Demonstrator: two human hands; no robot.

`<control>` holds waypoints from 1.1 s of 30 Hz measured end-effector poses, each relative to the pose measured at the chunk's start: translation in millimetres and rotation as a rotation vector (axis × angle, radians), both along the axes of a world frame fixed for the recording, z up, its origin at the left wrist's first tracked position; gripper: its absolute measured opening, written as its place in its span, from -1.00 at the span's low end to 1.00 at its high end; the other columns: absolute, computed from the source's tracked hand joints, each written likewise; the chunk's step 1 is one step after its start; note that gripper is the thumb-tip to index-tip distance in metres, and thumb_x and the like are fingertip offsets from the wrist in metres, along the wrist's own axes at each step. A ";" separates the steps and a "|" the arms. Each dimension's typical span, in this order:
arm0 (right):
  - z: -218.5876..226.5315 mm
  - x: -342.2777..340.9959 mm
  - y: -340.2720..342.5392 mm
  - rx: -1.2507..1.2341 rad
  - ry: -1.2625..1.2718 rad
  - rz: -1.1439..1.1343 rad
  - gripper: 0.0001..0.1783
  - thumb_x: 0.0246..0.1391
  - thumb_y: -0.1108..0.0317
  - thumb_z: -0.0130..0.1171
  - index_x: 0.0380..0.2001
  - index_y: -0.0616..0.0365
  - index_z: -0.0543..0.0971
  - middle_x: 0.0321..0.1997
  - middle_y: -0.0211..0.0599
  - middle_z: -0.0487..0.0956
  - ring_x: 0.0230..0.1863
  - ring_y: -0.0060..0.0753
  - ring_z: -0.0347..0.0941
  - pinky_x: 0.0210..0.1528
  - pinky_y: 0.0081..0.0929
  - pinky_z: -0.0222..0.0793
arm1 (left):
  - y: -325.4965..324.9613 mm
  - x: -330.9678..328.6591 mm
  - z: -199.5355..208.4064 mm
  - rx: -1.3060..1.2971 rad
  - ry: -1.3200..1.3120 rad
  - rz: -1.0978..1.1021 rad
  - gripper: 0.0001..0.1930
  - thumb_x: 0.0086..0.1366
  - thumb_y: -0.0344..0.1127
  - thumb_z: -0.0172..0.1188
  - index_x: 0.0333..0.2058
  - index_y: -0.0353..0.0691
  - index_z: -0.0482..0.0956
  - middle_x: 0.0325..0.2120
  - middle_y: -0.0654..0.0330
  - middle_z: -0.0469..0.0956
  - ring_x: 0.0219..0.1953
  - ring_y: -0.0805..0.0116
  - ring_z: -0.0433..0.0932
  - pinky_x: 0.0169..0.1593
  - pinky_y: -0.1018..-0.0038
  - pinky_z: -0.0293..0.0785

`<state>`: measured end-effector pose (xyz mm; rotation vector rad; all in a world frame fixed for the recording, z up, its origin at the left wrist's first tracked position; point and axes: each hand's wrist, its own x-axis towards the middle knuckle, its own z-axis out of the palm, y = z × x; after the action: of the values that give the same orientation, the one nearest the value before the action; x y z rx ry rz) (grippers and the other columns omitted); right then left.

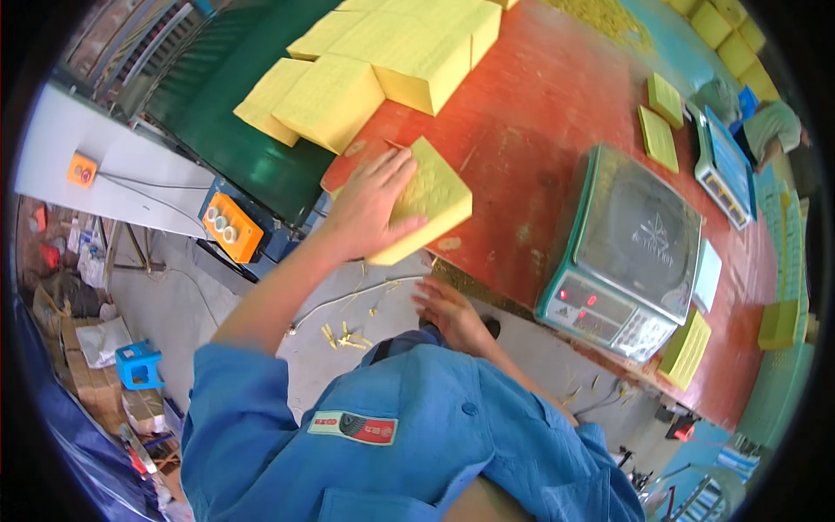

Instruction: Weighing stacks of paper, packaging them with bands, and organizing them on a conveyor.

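Observation:
My left hand (370,204) is closed on a yellow block (432,193), apparently a thick stack of yellow paper. Its fingers lie over the top face, with the thumb along the near side. The block is at the left edge of the red table (513,165). Lower down, my right hand (448,313) hangs in front of the table edge with fingers apart and nothing in it. Just beyond the left hand, several similar yellow blocks (330,96) stand packed together, partly on the green conveyor belt (226,104) and partly on the table.
A digital scale (626,252) with a clear cover stands right of centre, a yellow stack (685,348) beside it. Another scale (726,165) and a person (770,130) are at far right. An orange button box (230,228) sits by the belt; a blue stool (139,365) is on the floor.

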<state>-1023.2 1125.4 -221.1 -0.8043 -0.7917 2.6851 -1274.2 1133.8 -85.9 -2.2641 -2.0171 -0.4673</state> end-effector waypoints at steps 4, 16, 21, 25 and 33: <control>11.9 -15.1 9.1 -0.065 0.269 -0.061 -0.27 0.19 0.34 0.07 0.40 0.15 0.14 0.40 -0.20 0.26 0.38 -0.25 0.16 0.40 -0.29 0.01 | -36.0 50.7 8.2 -0.014 -0.100 0.071 -0.21 0.21 0.09 0.19 0.24 -0.41 0.27 0.29 -0.14 0.24 0.26 -0.16 0.27 0.27 0.09 0.20; 211.5 118.6 94.4 1.738 -0.296 -0.450 -0.61 0.10 0.28 0.21 0.01 0.10 0.56 0.20 -0.01 0.37 0.26 0.12 0.24 0.27 -0.07 0.19 | 34.7 164.9 -12.9 -0.025 -2.180 -0.136 -0.50 0.49 -0.08 -0.13 0.27 -0.26 0.25 0.14 -0.01 0.40 0.14 0.15 0.46 0.19 0.18 0.46; 254.3 187.8 167.9 1.964 -0.585 -0.675 -0.64 0.05 0.45 0.17 -0.03 0.14 0.54 0.21 0.02 0.42 0.26 0.25 0.28 0.29 0.01 0.20 | 149.4 283.3 25.2 -0.238 -2.551 -0.449 -0.37 0.46 0.06 -0.17 0.34 -0.23 0.13 0.28 0.01 0.28 0.29 0.08 0.32 0.31 0.12 0.32; 248.2 231.1 229.0 1.932 -0.671 -0.631 -0.65 0.14 0.42 0.08 0.02 0.18 0.54 0.16 0.04 0.48 0.23 0.20 0.33 0.26 -0.07 0.25 | 210.5 341.4 -0.4 -0.327 -2.629 -0.531 -0.42 0.46 0.01 -0.12 0.32 -0.19 0.18 0.25 0.02 0.31 0.28 0.09 0.32 0.31 0.11 0.31; 233.9 252.1 247.3 1.982 -0.691 -0.496 -0.65 0.10 0.41 0.11 -0.01 0.19 0.56 0.12 -0.02 0.53 0.18 0.13 0.39 0.19 -0.14 0.32 | 172.0 348.3 -20.3 -0.346 -2.832 -0.339 -0.39 0.47 0.12 -0.19 0.24 -0.27 0.28 0.15 0.02 0.40 0.19 0.07 0.40 0.28 0.11 0.33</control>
<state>-771.1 1372.6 12.9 -0.8924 -2.1546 0.2904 -926.0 1305.8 -106.2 0.0689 0.1224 1.4605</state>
